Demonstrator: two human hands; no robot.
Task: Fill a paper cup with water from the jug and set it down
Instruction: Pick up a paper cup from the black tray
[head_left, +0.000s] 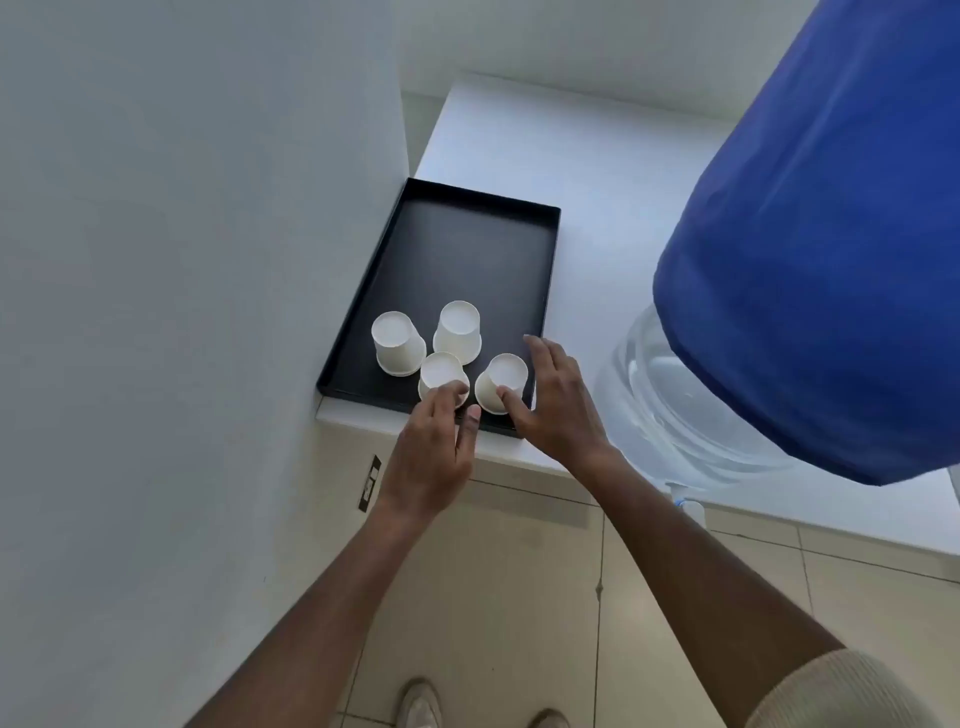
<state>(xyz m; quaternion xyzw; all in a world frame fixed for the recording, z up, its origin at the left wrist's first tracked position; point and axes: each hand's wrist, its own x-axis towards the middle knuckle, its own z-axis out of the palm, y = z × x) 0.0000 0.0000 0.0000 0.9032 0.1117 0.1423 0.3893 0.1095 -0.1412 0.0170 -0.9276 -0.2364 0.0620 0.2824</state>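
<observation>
Several white paper cups stand upside down at the near end of a black tray (467, 249). My left hand (434, 447) reaches to the near-left cup (439, 371); its fingertips touch the cup's front and the thumb is held apart. My right hand (553, 405) is spread beside the near-right cup (501, 379), thumb tip against its side, fingers apart over the tray's right rim. Neither hand has closed around a cup. The big clear water jug (670, 410), under a blue cloth cover (810, 249), stands at the right, with its small white tap (681, 500) at the counter's front edge.
The tray lies on a white counter (597, 171), pushed against a grey wall (182, 260) on the left. Two more cups (395, 343) (458, 330) stand behind the near ones. Below is a beige tiled floor (519, 597) with my shoes.
</observation>
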